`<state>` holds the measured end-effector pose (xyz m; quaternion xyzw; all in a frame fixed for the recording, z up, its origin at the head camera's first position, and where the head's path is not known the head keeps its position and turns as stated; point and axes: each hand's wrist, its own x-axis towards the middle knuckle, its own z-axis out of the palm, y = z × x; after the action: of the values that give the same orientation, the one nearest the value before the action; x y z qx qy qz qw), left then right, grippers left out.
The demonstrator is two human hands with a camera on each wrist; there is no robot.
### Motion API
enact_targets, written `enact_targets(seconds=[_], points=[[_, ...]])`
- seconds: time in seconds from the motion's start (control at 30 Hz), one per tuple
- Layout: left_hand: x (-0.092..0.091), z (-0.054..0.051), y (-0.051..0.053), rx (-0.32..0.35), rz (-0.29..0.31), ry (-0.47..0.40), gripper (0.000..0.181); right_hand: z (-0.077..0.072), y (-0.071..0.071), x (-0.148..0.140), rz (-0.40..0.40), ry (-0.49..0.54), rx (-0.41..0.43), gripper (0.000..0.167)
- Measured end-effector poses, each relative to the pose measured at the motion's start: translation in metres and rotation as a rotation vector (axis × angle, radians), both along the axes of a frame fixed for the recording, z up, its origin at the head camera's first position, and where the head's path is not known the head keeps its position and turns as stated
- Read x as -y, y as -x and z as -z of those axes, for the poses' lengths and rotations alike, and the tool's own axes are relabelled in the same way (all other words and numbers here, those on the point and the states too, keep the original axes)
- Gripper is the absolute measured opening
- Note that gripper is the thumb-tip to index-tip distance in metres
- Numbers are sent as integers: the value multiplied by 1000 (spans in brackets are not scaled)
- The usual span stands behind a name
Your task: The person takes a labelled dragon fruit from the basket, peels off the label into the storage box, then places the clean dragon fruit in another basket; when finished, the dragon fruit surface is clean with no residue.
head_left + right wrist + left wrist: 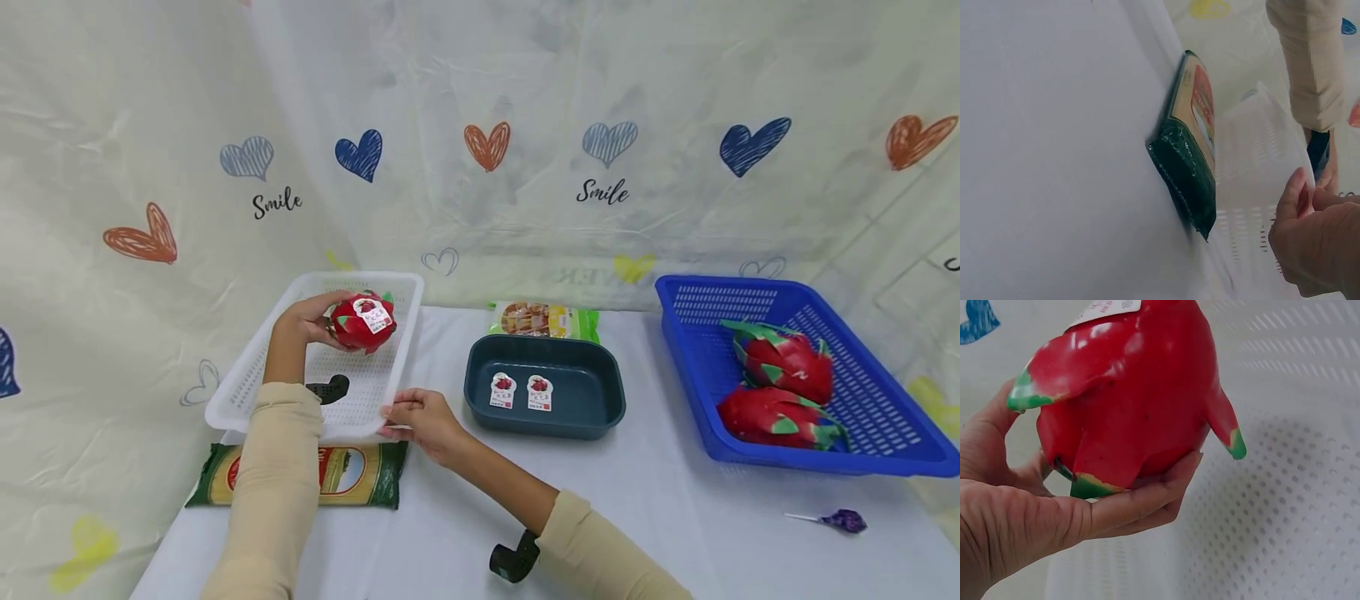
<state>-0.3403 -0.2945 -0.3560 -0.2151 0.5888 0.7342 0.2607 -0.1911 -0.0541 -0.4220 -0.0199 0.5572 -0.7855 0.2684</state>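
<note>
A red dragon fruit [358, 332] with green tips and a white label is held by my left hand [309, 320], above the white perforated basket [411, 321]. In the left wrist view the fingers curl under and round the dragon fruit [1141, 394], and the basket floor [1272, 506] shows below it. My right hand [426, 423] pinches the basket's near right corner between thumb and fingers. The right wrist view shows that right hand [1316, 237] on the rim of the basket [1247, 156].
A spaghetti pack [360, 479] lies at the white basket's near side. In the middle, a dark tray [585, 387] holds two stickers [540, 393], with a snack bag [543, 321] behind. The blue basket [693, 417] at right holds two dragon fruits [787, 367]; a lollipop [843, 521] lies before it.
</note>
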Motion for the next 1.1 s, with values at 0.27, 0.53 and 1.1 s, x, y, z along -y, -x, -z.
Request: enact_targets(seconds=[0.27, 0.53, 1.1], points=[[-15, -16, -8, -125, 29, -71, 59, -1, 0, -10, -32, -29, 5, 29], [-46, -38, -27, -348, 38, -31, 48, -4, 6, -41, -39, -73, -78, 37], [-123, -39, -129, -443, 68, -99, 19, -19, -1, -134, 198, -115, -106, 34]])
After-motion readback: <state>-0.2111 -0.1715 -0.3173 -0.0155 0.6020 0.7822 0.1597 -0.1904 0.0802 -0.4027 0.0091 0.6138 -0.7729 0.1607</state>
